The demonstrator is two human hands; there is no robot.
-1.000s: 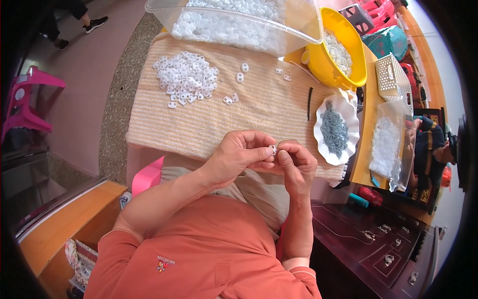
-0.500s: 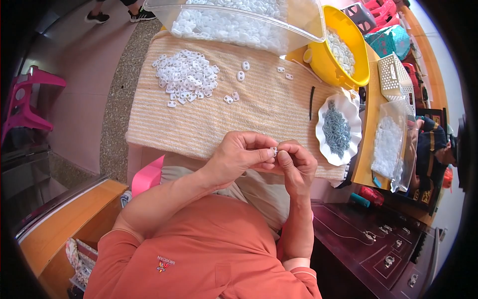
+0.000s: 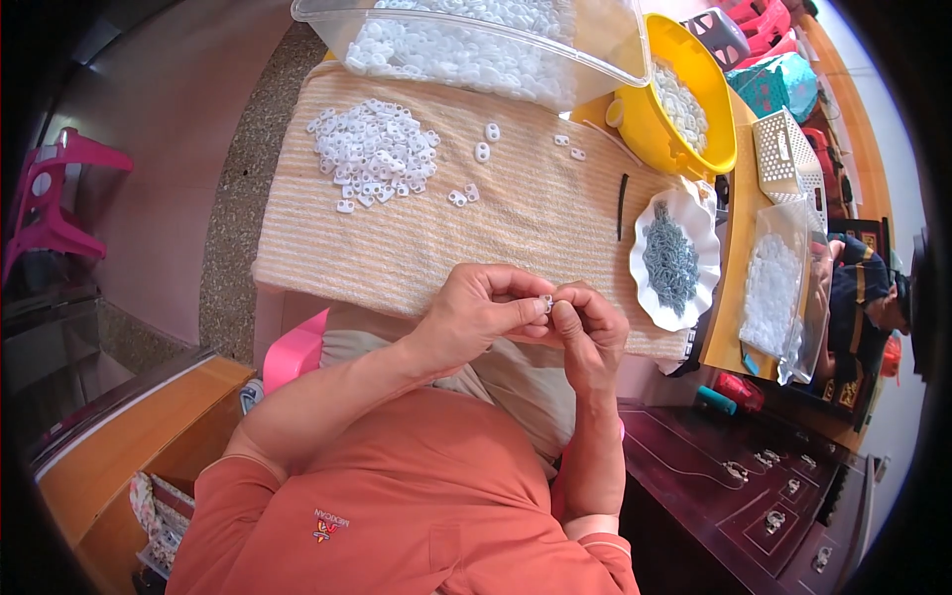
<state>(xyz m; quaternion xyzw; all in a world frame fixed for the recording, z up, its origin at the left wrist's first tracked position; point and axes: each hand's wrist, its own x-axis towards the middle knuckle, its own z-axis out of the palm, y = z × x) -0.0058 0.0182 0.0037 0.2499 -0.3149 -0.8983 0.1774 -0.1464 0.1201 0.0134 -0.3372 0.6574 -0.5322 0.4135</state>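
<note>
Both hands meet in front of my lap, at the near edge of the towel-covered table (image 3: 397, 258). Thumb and forefinger of my left hand (image 3: 483, 309) pinch a small white plastic piece (image 3: 548, 301). My right hand (image 3: 591, 332) is closed at the same piece from the other side, its fingertips touching it. Fingers cover most of the piece, so its exact shape is hidden. A heap of small white two-holed plastic pieces (image 3: 375, 151) lies at the table's far left. To the right of my hands stands a white scalloped dish (image 3: 702, 220) with many small grey metal parts (image 3: 670, 263).
At the far edge is a clear bin (image 3: 466, 42) of white pieces. Beside it stands a yellow basin (image 3: 719, 94). A thin black strip (image 3: 623, 206) lies near the dish. Farther right are a clear tray (image 3: 772, 297) and a person (image 3: 863, 288). A pink stool (image 3: 64, 198) stands left.
A walking person's feet at the upper left have left the view. My hands stay almost in place, still pinching the small piece.
</note>
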